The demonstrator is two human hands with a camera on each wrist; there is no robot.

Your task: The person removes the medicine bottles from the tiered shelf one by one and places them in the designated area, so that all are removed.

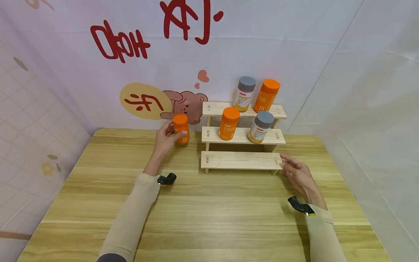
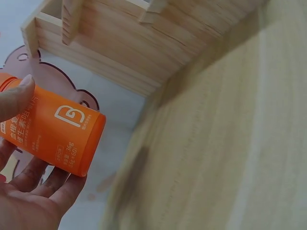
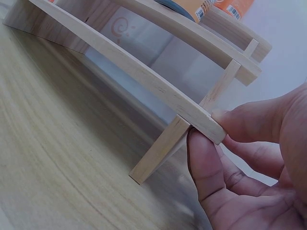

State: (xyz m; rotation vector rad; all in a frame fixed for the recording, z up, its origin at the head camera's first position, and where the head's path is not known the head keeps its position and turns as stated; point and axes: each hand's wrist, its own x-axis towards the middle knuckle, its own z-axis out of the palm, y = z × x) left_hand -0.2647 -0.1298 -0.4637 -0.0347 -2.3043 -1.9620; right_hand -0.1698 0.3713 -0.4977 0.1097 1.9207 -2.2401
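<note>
My left hand (image 1: pixel 166 140) grips an orange vitamin bottle (image 2: pixel 62 129), thumb on one side and fingers on the other, just left of the wooden shelf rack. At the right end of the rack's lowest board (image 1: pixel 240 160), my right hand (image 1: pixel 298 175) pinches the board's corner between thumb and fingers. In the right wrist view the thumb (image 3: pixel 254 117) lies on top of that corner. The middle board carries an orange bottle (image 1: pixel 229 123) and a grey-capped bottle (image 1: pixel 260 127). On the top board stand another grey-capped bottle (image 1: pixel 244 94) and another orange bottle (image 1: pixel 266 96).
The rack stands toward the back of a wood-grain table (image 1: pixel 196 214). Behind it hangs a white cloth (image 1: pixel 271 40) with red lettering and a cartoon bear (image 1: pixel 188 107). A black wrist device (image 1: pixel 167 179) sits on the left sleeve, another (image 1: pixel 300 206) on the right.
</note>
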